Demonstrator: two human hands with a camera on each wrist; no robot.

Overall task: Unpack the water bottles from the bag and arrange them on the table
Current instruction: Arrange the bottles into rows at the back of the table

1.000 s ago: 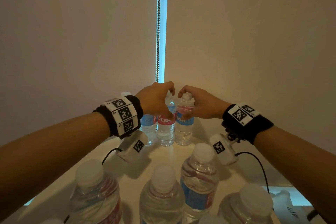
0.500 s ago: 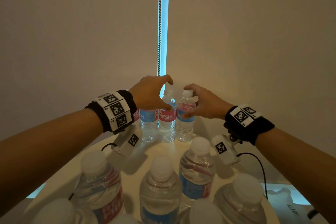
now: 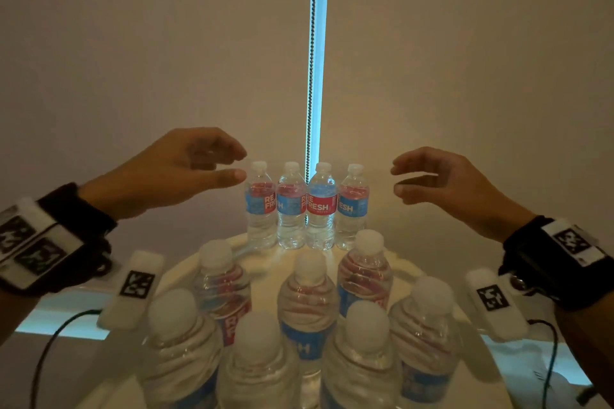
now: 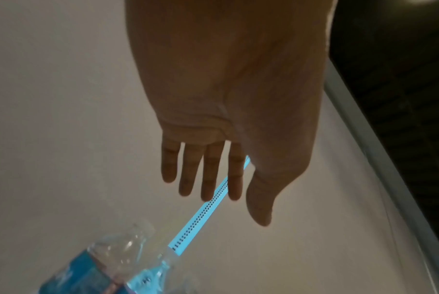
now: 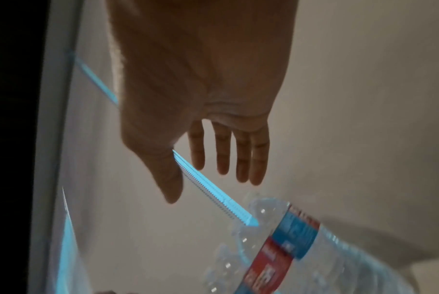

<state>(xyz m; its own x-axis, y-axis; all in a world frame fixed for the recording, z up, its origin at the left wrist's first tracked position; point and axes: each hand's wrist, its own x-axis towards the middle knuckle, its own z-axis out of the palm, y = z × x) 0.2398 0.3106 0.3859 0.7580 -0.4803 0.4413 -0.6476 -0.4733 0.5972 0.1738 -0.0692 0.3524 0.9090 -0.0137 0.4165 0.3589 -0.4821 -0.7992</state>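
Observation:
Several clear water bottles with red and blue labels stand upright on a round white table point(image 3: 252, 259). A back row point(image 3: 307, 206) lines the far edge by the wall. A nearer cluster point(image 3: 309, 309) fills the front. My left hand point(image 3: 232, 164) hovers left of the back row, fingers loosely bent, holding nothing. My right hand point(image 3: 397, 181) hovers right of the row, also empty. In the left wrist view my fingers point(image 4: 208, 171) hang straight above a bottle point(image 4: 107, 264). The right wrist view shows my fingers point(image 5: 238, 155) straight over a bottle point(image 5: 288, 244). No bag is in view.
A pale roller blind point(image 3: 166, 43) hangs right behind the table, with a bright gap and a bead chain point(image 3: 310, 76) down its middle. A window ledge point(image 3: 66, 322) runs along both sides. Camera cables point(image 3: 50, 349) hang from my wrists.
Both hands have let go of the two middle bottle tops and pulled apart, left hand to the left, right hand to the right. The whole back row now shows.

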